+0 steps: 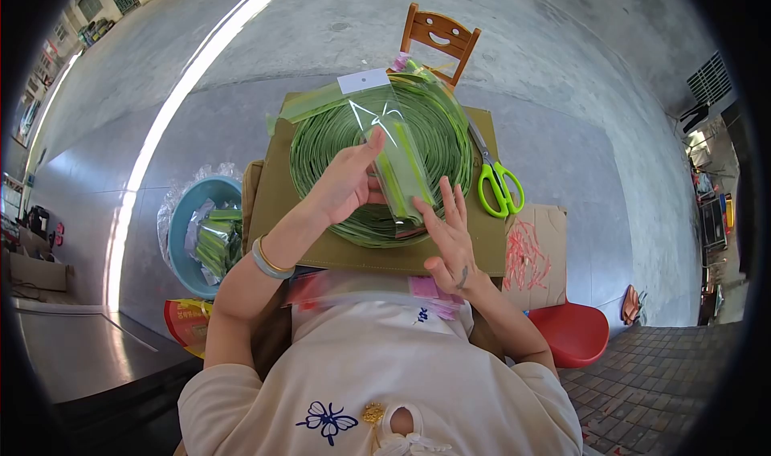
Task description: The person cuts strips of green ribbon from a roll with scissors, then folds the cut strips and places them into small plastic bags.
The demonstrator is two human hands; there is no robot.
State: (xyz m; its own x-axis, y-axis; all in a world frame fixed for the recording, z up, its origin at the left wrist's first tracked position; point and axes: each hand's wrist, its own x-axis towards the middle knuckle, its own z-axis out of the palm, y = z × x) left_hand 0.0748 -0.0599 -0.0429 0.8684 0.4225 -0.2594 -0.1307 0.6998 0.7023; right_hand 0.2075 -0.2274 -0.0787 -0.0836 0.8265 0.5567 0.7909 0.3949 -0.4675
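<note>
My left hand [351,179] is closed on a clear plastic packet [393,155], thumb in front and fingers behind. The packet has a white header [363,81] at its top and a folded green strip inside. My right hand [451,235] has its fingers spread, with the index fingertip at the packet's lower end. Behind the packet, a wide coil of green strips [321,155] lies on the olive-brown tabletop [321,247]. Scissors with lime-green handles [500,187] rest to the right of the coil, blades pointing away from me.
On my left, a blue basin [178,247] holds several green packets. Thin red strands [526,259] lie on cardboard [554,231] at the right, near a red stool [574,335]. A small wooden chair [418,34] stands beyond the table. Flat plastic bags [353,287] lie across my lap.
</note>
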